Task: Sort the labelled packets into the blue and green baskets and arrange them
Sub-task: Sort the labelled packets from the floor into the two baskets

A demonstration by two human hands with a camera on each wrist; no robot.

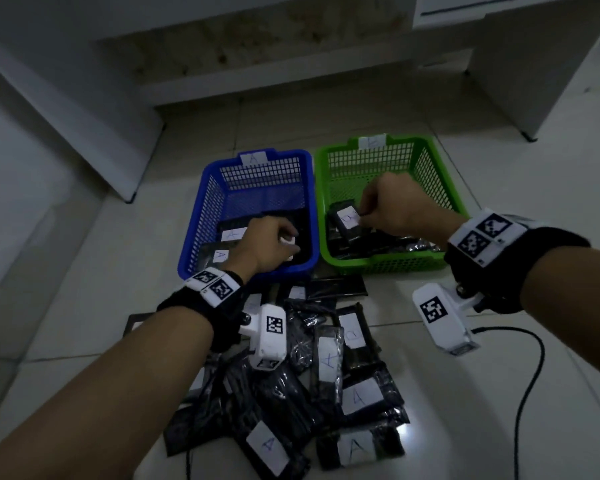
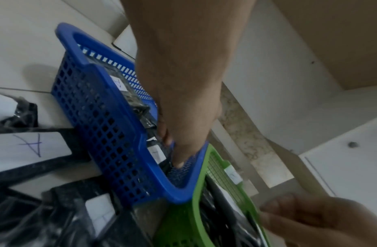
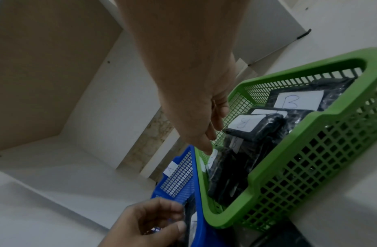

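On the floor, the blue basket (image 1: 201,216), tagged A, sits on the left touching the green basket (image 1: 440,188) on the right, with a heap of loose black labelled packets (image 1: 326,375) in front of them. The left hand (image 1: 267,244) reaches into the blue basket among its A packets (image 1: 232,234), fingers curled, though whether its grip has hold of one I cannot tell. The right hand (image 1: 392,206), inside the green basket, pinches a B packet (image 1: 347,221) above the others there.
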